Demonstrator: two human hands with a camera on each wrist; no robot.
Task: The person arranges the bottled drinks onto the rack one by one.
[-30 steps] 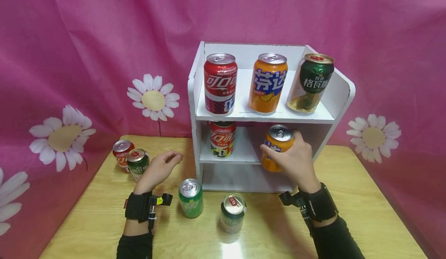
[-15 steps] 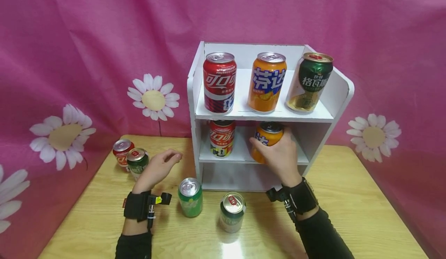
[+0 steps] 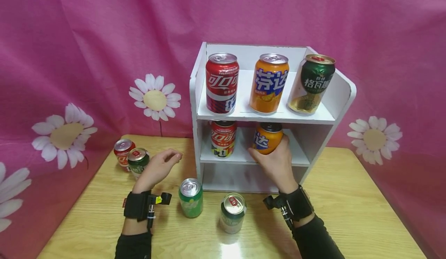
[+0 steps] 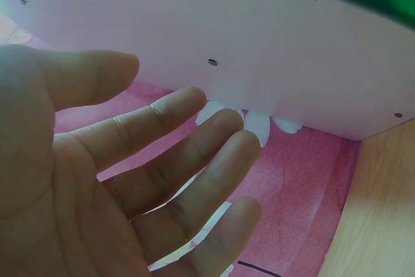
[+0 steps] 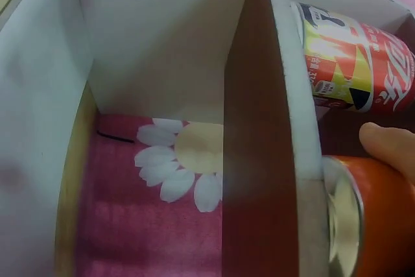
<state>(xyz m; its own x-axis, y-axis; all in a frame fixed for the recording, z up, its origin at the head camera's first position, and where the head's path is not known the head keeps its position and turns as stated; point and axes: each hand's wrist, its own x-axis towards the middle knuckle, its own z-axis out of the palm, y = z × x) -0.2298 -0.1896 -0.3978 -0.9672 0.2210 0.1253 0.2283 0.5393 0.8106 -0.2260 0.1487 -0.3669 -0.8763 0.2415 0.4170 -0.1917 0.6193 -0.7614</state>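
My right hand (image 3: 277, 164) grips an orange soda can (image 3: 266, 139) at the middle level of a white shelf unit (image 3: 339, 96). The right wrist view has the can's base (image 5: 343, 218) right at the shelf's front edge, with my thumb (image 5: 389, 147) along its side. To the left on that shelf stands a red cola can (image 3: 223, 139). Over the table's left part hovers my left hand (image 3: 158, 170), fingers loosely bent and holding nothing. It is nearest to a dark green can (image 3: 137, 160) and a light green can (image 3: 191, 199).
Red, orange and green-gold cans (image 3: 311, 84) line the top shelf. Another red can (image 3: 123, 152) stands at the table's back left. A green can with a gold lid (image 3: 232, 214) stands in front of the unit. Pink flowered cloth (image 3: 104, 38) hangs behind.
My right hand has carried the orange can leftward and back into the middle level, its top now under the upper shelf. The left hand has stayed in place.
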